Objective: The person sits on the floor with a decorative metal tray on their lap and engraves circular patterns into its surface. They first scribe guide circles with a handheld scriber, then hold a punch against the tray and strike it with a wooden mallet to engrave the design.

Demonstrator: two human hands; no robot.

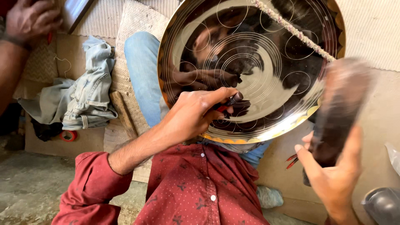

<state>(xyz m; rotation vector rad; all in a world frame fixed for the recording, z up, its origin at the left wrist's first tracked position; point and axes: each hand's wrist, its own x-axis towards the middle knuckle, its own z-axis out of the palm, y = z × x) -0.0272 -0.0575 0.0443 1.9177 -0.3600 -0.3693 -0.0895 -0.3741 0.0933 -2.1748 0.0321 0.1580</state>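
Note:
A large shiny round metal plate [254, 62] with engraved circles leans tilted over my knees, its scalloped brass rim toward me. My left hand [191, 114] grips a small dark punch tool [231, 101] with a red part, its tip pressed on the plate's lower middle. My right hand [333, 175] holds a dark wooden mallet [339, 108], blurred with motion, raised beside the plate's right edge. A twisted cord [291, 29] crosses the plate's upper right.
Another person's hand [29, 18] rests at the top left. A crumpled pair of grey jeans [79, 96], a wooden stick [123, 114] and a red tape roll [68, 135] lie on the left. Small red tools [291, 160] lie by my right hand, a grey object [383, 204] at the bottom right.

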